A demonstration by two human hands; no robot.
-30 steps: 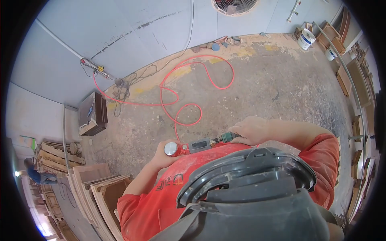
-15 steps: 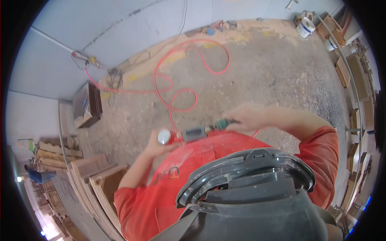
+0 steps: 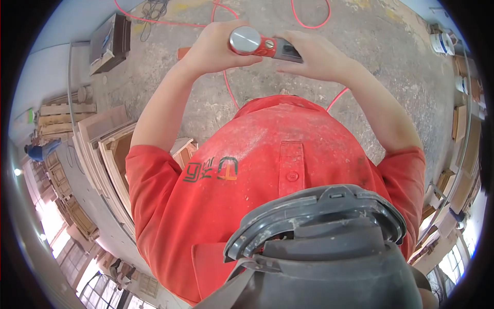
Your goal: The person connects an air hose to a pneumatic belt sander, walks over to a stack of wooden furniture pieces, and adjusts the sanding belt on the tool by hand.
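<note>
Out in front of my chest, both hands hold a red-and-grey tool [image 3: 269, 47] with a round silver cap; its exact kind is unclear. My left hand [image 3: 212, 49] wraps around its body beside the silver cap. An orange-red bar [image 3: 183, 53] shows just left of that hand; I cannot tell whether it belongs to the tool. My right hand [image 3: 320, 56] grips the grey part, thumb on the near side and fingers on the far side. A red hose [image 3: 230, 90] lies on the floor below; where it meets the tool is hidden.
A dark box [image 3: 110, 44] stands at the upper left. Wooden panels [image 3: 105, 139] lean on my left, with pallets [image 3: 67, 114] beyond. A white bucket [image 3: 441, 44] and boards [image 3: 459, 123] are at the right. My grey mask [image 3: 329, 247] covers the lower middle.
Both hands have moved from my belly out and upward in view, with the tool. My right hand has gone from the green-and-black end piece to the grey part. The view has tilted toward me.
</note>
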